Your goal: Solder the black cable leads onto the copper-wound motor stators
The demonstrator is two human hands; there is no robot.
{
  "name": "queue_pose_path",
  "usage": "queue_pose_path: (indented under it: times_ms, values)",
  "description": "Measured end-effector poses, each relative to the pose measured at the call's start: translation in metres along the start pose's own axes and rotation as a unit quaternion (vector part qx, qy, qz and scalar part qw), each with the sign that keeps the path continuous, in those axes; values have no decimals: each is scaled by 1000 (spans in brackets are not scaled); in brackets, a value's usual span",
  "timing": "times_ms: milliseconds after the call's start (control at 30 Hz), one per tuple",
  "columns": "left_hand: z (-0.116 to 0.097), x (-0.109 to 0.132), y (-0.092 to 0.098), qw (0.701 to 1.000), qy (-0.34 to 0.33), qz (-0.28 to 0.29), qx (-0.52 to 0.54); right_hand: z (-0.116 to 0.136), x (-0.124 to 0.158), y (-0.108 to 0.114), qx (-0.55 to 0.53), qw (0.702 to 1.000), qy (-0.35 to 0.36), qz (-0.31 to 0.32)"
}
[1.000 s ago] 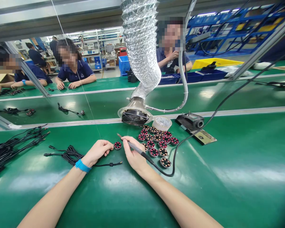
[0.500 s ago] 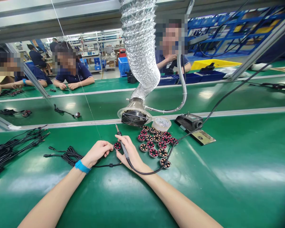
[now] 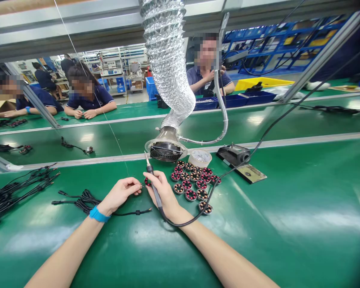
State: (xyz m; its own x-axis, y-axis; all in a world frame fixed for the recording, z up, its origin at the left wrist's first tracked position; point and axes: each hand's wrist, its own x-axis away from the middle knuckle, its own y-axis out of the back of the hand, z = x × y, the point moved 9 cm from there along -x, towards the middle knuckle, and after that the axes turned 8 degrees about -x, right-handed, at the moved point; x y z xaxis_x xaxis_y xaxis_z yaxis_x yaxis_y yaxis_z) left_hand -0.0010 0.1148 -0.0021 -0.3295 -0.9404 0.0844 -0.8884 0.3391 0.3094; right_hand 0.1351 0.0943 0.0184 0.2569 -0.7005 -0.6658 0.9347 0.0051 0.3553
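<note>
Green worktop (image 3: 288, 208), one lot:

Left of the left hand (image 3: 120, 191): bundled black cables with plug ends (image 3: 9, 196).

Beyond the right hand (image 3: 163, 190): fume extractor, grilled intake (image 3: 166, 151), on silver foil duct (image 3: 167, 68); round white tub (image 3: 200, 158); black bench unit (image 3: 233, 155), brass-coloured plate (image 3: 252, 174) just beside it.

Far beyond both hands: seated co-worker in navy polo (image 3: 207, 76); blue bins (image 3: 225, 102); yellow tray (image 3: 264, 84).

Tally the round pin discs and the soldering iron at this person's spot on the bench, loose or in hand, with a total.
Loose discs: 15
Disc in left hand: 1
Soldering iron in right hand: 1
Total: 17
</note>
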Motion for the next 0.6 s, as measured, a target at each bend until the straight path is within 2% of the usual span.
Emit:
queue_pose_path:
  times_ms: [167,300,600]
  values:
    - [-10,4,2,1000,-2,9,-20,8,0,6,20,999,35,-15]
    - [-15,6,8,998,-13,-3,-55,11,-3,10,10,999,20,-28]
    - [0,1,11,998,23,-27,43,0,-3,7,-17,998,-32,-43]
